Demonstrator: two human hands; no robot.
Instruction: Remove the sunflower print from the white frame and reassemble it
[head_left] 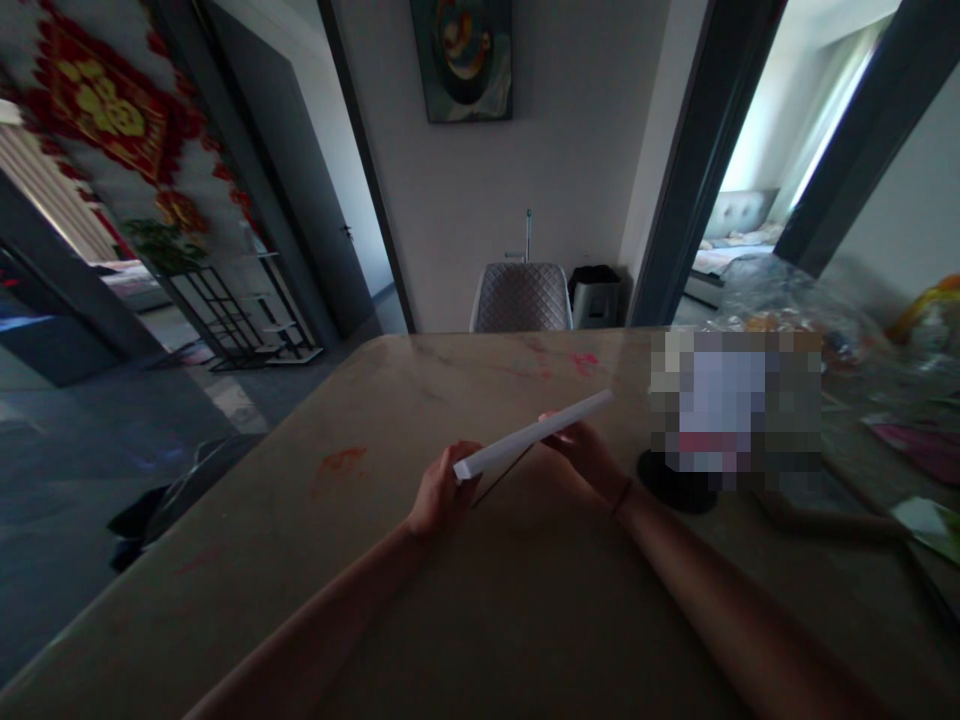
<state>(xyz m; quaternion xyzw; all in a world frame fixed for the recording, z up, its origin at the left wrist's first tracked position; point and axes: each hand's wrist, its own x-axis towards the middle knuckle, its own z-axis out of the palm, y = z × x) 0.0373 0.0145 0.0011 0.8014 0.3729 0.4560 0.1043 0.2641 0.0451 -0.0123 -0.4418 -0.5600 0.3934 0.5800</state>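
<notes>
A thin, flat white slab [536,434], perhaps a box or a frame, is held up above the table and seen almost edge-on. Its right end tilts higher than its left. My left hand [439,492] is closed around the left end, with the thumb side at its corner. My right hand [586,455] grips it from behind and below, nearer the right end, and a thin dark band circles that wrist. Beneath the slab a narrow dark line slants between the hands; I cannot tell if it is an edge or a cord. The slab's broad faces are hidden.
The marble-patterned table [360,580] carries orange and pink smears. On the right stand a round black base [679,485] below a blurred-out patch, and crumpled clear plastic [795,295]. A quilted chair [523,297] and a bin [595,296] are beyond the far edge.
</notes>
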